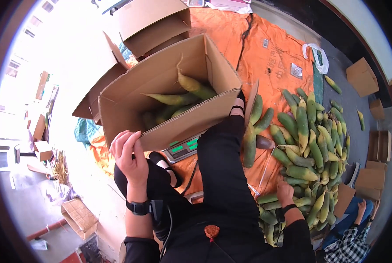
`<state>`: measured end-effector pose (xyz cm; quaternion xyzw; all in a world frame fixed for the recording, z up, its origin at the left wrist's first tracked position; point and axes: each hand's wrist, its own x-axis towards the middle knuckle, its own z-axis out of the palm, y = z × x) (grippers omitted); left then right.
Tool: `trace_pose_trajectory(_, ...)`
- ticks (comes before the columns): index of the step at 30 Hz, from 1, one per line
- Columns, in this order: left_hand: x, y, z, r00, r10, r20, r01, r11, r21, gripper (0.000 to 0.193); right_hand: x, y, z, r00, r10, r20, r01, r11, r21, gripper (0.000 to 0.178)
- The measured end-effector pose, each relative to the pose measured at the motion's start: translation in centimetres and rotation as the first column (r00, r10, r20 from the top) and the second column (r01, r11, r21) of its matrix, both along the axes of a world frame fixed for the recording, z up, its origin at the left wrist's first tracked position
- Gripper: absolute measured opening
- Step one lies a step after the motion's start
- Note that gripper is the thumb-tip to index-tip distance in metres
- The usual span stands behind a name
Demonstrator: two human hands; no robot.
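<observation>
A cardboard box stands tilted in front of me with several long green radishes inside, their pale tapering tips pointing up. At the box's near left corner, my left hand has its fingers curled over the rim. Beneath the box a scale shows lit green displays. To my right lies a large heap of green radishes, many with yellowish ends. My right hand reaches down into the near left side of that heap, fingers curled and partly hidden. What it holds, if anything, cannot be made out.
An orange tarp spreads under the heap and beyond. Another cardboard box stands behind the first. More cardboard boxes line the right side. A person in a checked sleeve is at lower right. My legs flank the scale.
</observation>
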<state>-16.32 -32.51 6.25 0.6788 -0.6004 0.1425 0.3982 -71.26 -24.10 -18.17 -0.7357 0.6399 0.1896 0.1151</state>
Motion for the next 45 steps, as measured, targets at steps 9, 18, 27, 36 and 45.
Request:
trace_pose_trajectory(9, 0.7, 0.4, 0.2, 0.998, -0.032, -0.058, 0.033, 0.999, 0.002, 0.015, 6.1, -10.9, 16.5, 0.666, -0.195, 0.721, 0.53, 0.803, -0.273, 0.007)
trace_pose_trajectory(18, 1.3, 1.0, -0.1, 0.999, -0.015, -0.038, 0.016, 1.0, 0.017, 0.017, 21.8, -19.8, 38.2, 0.204, 0.479, 0.854, 0.42, 0.745, -0.518, 0.004)
trace_pose_trajectory(27, 0.9, 0.6, 0.1, 0.997, -0.051, -0.052, 0.052, 0.998, 0.026, 0.017, 40.5, -22.6, 33.0, -0.18, 0.236, 0.955, 0.079, 0.971, -0.225, 0.008)
trace_pose_trajectory(36, 1.1, 0.8, -0.4, 0.999, -0.052, -0.012, 0.052, 0.998, 0.028, 0.016, 44.7, -21.2, 28.3, 0.315, 0.227, 0.922, -0.125, 0.973, -0.197, 0.026)
trace_pose_trajectory(45, 0.6, 0.7, -0.3, 0.997, -0.081, -0.01, 0.081, 0.997, 0.007, 0.015, 23.4, -23.2, 23.6, 0.245, 0.081, 0.966, 0.219, 0.966, -0.136, 0.028)
